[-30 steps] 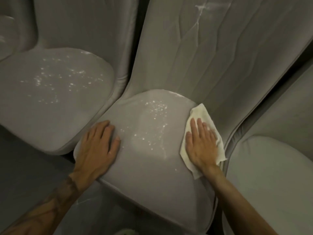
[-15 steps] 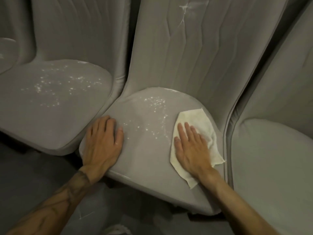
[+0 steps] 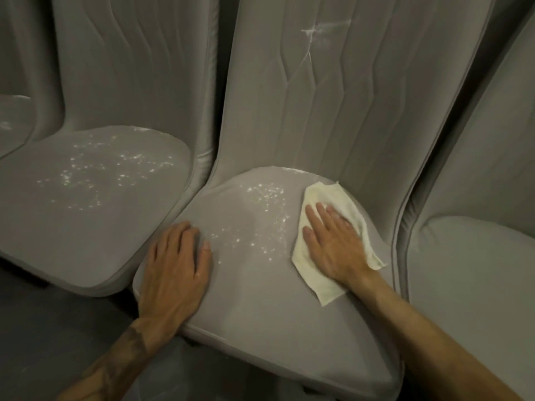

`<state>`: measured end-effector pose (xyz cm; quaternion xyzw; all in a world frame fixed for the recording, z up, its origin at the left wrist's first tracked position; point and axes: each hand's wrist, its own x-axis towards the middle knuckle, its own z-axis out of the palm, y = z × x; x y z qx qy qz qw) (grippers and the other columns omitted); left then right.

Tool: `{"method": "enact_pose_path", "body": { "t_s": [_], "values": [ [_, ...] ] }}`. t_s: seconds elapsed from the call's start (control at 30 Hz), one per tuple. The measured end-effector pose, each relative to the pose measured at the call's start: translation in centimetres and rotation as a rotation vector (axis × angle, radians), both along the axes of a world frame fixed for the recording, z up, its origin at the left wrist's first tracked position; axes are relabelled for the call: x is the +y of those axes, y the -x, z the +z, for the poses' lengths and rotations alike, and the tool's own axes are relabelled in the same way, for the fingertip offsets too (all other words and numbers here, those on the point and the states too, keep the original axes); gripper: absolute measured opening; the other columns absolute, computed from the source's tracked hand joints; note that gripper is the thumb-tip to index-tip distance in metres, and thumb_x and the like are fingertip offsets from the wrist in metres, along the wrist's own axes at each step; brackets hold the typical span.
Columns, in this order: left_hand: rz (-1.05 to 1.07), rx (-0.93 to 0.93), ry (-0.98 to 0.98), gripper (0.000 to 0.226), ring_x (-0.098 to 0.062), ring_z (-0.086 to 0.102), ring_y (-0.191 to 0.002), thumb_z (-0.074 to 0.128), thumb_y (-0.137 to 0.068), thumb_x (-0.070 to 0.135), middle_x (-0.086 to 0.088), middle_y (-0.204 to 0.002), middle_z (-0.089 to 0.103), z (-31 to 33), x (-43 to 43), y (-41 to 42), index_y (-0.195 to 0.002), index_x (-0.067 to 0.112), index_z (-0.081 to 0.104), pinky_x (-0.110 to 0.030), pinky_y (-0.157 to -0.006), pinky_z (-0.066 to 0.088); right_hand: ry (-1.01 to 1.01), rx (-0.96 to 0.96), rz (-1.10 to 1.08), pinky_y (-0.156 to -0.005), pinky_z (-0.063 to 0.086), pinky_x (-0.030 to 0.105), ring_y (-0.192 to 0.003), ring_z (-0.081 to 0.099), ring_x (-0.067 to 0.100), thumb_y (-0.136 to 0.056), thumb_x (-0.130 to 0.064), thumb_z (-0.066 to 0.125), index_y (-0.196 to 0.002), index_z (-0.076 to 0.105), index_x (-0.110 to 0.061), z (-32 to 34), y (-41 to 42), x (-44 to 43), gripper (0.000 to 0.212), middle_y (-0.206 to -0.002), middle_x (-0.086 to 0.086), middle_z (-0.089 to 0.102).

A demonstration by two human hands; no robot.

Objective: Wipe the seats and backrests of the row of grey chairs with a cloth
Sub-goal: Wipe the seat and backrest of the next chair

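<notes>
A row of grey chairs fills the view. The middle chair's seat [image 3: 260, 299] carries white specks around its centre, and its backrest [image 3: 333, 111] has a white smear near the top. My right hand [image 3: 333, 241] presses flat, fingers straight, on a pale yellow cloth [image 3: 324, 195] on the right side of that seat. My left hand [image 3: 173, 264] rests flat on the seat's front left edge, holding nothing.
The chair to the left has a seat [image 3: 86, 198] dusted with white specks and a backrest [image 3: 130, 68] behind it. Another grey chair [image 3: 477, 270] stands close on the right. Dark floor [image 3: 43, 328] shows at the lower left.
The cloth under my right hand has slid slightly toward the back of the seat, still beside the specks. My left hand has stayed on the seat's front left edge.
</notes>
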<state>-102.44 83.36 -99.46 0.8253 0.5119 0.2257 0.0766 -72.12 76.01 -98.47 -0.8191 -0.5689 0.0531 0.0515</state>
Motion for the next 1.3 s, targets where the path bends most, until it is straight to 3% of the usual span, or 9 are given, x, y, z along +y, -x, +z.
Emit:
{"method": "enact_pose_path", "body": {
  "t_s": [0.2,0.4,0.5,0.63,0.83,0.93,1.03,1.17,1.3],
  "values": [
    [0.020,-0.018,0.007,0.048,-0.032,0.060,-0.122,0.033,-0.107,0.039,-0.016,-0.132,0.064,0.1,0.0,-0.2,-0.124,0.006,0.062,-0.051,-0.110,0.047,-0.033,-0.056,-0.255,-0.126,0.021,0.047,-0.154,0.028,0.034,-0.107,-0.040,0.025,-0.161,0.025,-0.013,0.5,-0.6,4.5,0.061,-0.167,0.015,0.030],
    [0.008,-0.021,0.006,0.047,-0.032,0.060,-0.123,0.033,-0.106,0.039,-0.015,-0.133,0.064,-0.3,0.1,0.0,-0.126,0.007,0.062,-0.050,-0.112,0.046,-0.001,-0.035,-0.011,-0.130,0.013,0.042,-0.158,0.020,0.027,-0.108,-0.050,0.018,-0.164,0.021,-0.020,0.3,0.4,3.7,0.064,-0.171,0.007,0.021],
    [0.023,-0.021,0.009,0.047,-0.031,0.059,-0.125,0.034,-0.107,0.040,-0.014,-0.135,0.063,-0.4,0.2,-0.1,-0.127,0.008,0.061,-0.050,-0.113,0.046,-0.022,-0.108,-0.130,-0.127,0.022,0.044,-0.154,0.031,0.029,-0.101,-0.054,0.007,-0.162,0.028,-0.016,0.3,-1.8,1.6,0.075,-0.166,0.011,0.034],
    [0.037,-0.019,0.028,0.053,-0.029,0.058,-0.128,0.029,-0.107,0.044,-0.013,-0.138,0.062,-0.3,0.3,-0.1,-0.129,0.009,0.062,-0.049,-0.115,0.044,-0.037,-0.072,-0.292,-0.126,0.021,0.049,-0.153,0.030,0.035,-0.106,-0.047,0.024,-0.162,0.025,-0.014,0.1,0.0,4.6,0.065,-0.167,0.014,0.031],
    [0.021,-0.029,0.037,0.054,-0.031,0.059,-0.128,0.030,-0.107,0.045,-0.014,-0.138,0.063,-0.6,0.3,0.0,-0.130,0.008,0.062,-0.051,-0.116,0.045,0.008,-0.045,0.074,-0.129,0.015,0.041,-0.157,0.024,0.026,-0.109,-0.044,0.023,-0.164,0.021,-0.018,0.3,-0.2,5.6,0.061,-0.169,0.010,0.027],
    [0.032,-0.037,0.016,0.052,-0.032,0.060,-0.127,0.032,-0.107,0.043,-0.015,-0.138,0.063,-0.8,0.3,-0.1,-0.130,0.008,0.061,-0.049,-0.114,0.044,-0.019,-0.133,-0.045,-0.126,0.024,0.041,-0.151,0.037,0.027,-0.108,-0.039,0.021,-0.161,0.029,-0.012,0.6,-2.2,3.9,0.060,-0.165,0.013,0.037],
    [0.038,-0.034,0.023,0.052,-0.030,0.059,-0.128,0.031,-0.107,0.045,-0.013,-0.139,0.062,-0.8,0.4,0.0,-0.131,0.010,0.061,-0.049,-0.115,0.045,-0.009,-0.094,-0.163,-0.126,0.022,0.044,-0.154,0.030,0.030,-0.107,-0.040,0.024,-0.162,0.024,-0.011,0.4,0.8,6.3,0.062,-0.169,0.012,0.028],
    [0.031,-0.021,0.026,0.052,-0.027,0.057,-0.128,0.029,-0.107,0.046,-0.011,-0.139,0.061,-1.0,0.5,0.0,-0.130,0.012,0.060,-0.047,-0.114,0.045,-0.017,-0.043,0.055,-0.129,0.013,0.042,-0.158,0.019,0.029,-0.109,-0.040,0.025,-0.164,0.019,-0.014,-0.1,4.1,9.0,0.061,-0.171,0.010,0.019],
    [0.030,-0.043,0.015,0.053,-0.029,0.058,-0.129,0.030,-0.107,0.046,-0.012,-0.139,0.062,-1.2,0.5,0.0,-0.131,0.011,0.061,-0.049,-0.115,0.045,-0.010,-0.098,0.017,-0.126,0.023,0.042,-0.153,0.033,0.029,-0.109,-0.037,0.027,-0.162,0.026,-0.010,0.2,-0.6,6.5,0.059,-0.164,0.015,0.036]
  ]
}}
